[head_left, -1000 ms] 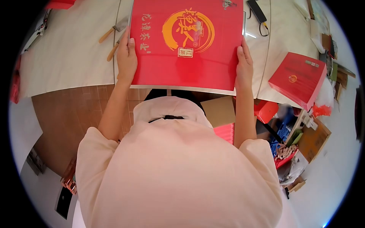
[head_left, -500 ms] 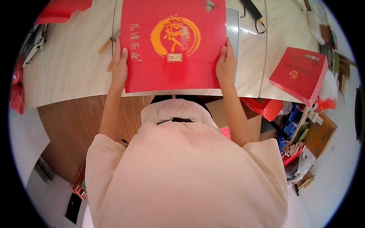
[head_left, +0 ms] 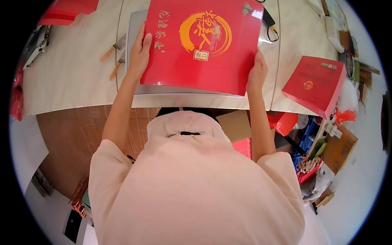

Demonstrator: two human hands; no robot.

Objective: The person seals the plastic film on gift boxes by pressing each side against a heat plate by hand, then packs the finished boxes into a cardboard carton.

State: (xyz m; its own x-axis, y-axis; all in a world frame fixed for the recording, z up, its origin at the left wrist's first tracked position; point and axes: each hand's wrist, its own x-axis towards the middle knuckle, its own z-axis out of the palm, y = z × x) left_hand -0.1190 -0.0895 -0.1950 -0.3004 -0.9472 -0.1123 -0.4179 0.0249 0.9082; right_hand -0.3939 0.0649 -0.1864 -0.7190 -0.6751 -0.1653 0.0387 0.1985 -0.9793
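Note:
A large red box or panel [head_left: 192, 73] with a gold ring emblem is held up over the table, slightly tilted. My left hand [head_left: 140, 51] grips its left edge, thumb near the front face. On the opposite edge, my right hand [head_left: 257, 72] is closed around the side. Beneath the red piece lies a flat grey-silver board [head_left: 136, 30], mostly covered. Two wooden-handled scrapers [head_left: 108, 53] rest on the table left of my left hand.
The pale table [head_left: 73, 73] has a smaller red box [head_left: 314, 85] at its right and a black device with a cable [head_left: 268, 19] behind. More red items [head_left: 71, 10] lie at the far left. Blue crates [head_left: 307, 136] and cardboard [head_left: 338, 149] stand below right.
The red piece, with both hands on it, shifted left and then back right, and is now tilted. More of the grey board shows at its left and lower edge.

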